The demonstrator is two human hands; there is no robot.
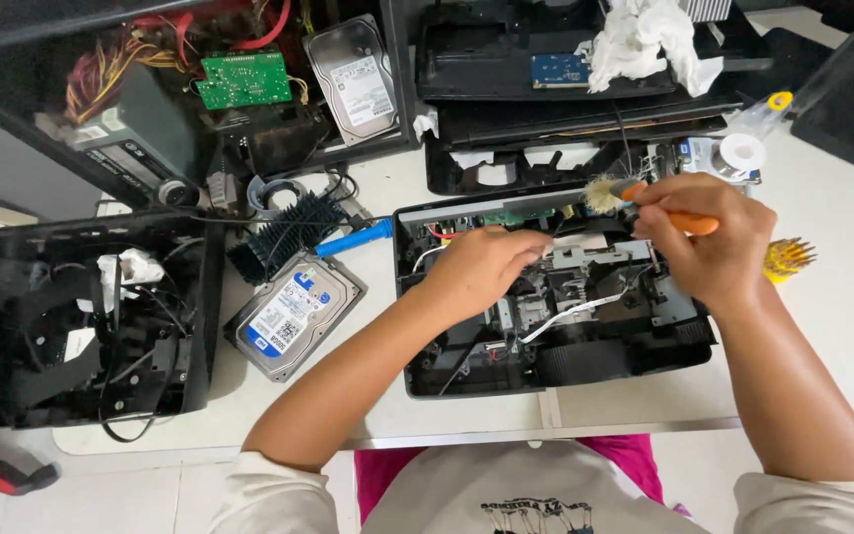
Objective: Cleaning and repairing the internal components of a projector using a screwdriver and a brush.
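An opened black printer chassis [467, 371] lies on the white table in front of me, its metal parts and white ribbon cable exposed. My left hand [481, 267] rests on the chassis interior, fingers curled over the metal carriage area. My right hand [709, 247] grips an orange-handled brush [689, 222]; its pale bristles [601, 194] touch the back edge of the chassis. Whether the left hand holds anything is hidden.
A hard drive [294, 316] lies left of the chassis, with a black heatsink [289, 237] and blue-handled tool [353, 239] behind it. Another stripped black housing [81, 326] sits far left. Printer covers, a white rag [644, 40], a circuit board [244, 79] and tape roll [741, 153] crowd the back.
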